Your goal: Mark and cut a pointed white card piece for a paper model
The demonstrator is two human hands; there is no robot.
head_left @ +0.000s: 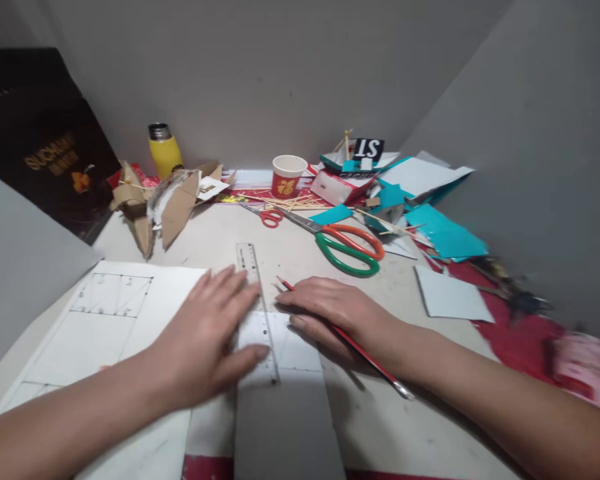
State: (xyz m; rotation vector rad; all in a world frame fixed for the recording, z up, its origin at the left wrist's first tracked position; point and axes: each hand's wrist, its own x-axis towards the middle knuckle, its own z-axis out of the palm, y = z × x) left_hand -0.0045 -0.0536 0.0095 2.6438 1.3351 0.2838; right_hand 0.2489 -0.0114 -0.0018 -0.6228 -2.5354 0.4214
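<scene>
A clear ruler (267, 331) lies lengthwise over the far end of a white card strip (285, 420), which has thin pencil lines on it. My left hand (215, 333) rests at the ruler's left side, fingers spread, its thumb and fingertips reaching the ruler's edge. In my right hand (335, 313) is a red and black pencil (365, 358), its sharpened tip pointing away to the left, just right of the ruler. The fingers of that hand are closed round the pencil near its tip. Under my left forearm lies a paper sheet (170, 287) with drawn rectangles and markings.
Large scissors (350, 250) with orange and green handles lie beyond my hands, beside small red scissors (271, 217). Behind them stand a paper cup (289, 175), wooden sticks (295, 201) and a yellow bottle (164, 152). Teal card pieces (447, 231) and cardboard scraps (181, 207) are scattered about.
</scene>
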